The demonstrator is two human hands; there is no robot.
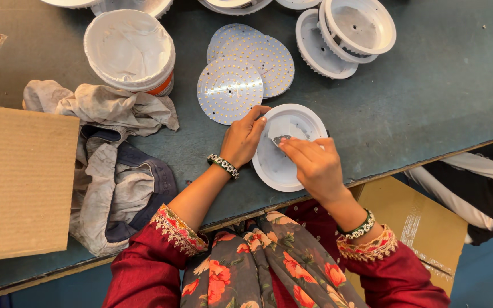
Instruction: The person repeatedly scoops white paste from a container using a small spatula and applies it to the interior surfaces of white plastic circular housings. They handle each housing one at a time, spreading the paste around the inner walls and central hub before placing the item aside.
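Left hand (243, 138) pinches the upper-left rim of a round white plastic lamp housing (278, 168) lying at the near edge of the grey-green worktable (429, 108). Right hand (314, 165), fingers closed, presses a small grey scrap (281, 138) inside the housing. Just behind: three round white dotted LED discs (230, 90), overlapping. Crumpled grey rags (109, 171) left, beside a brown cardboard box (21, 179). More white housings (343, 34) farther back.
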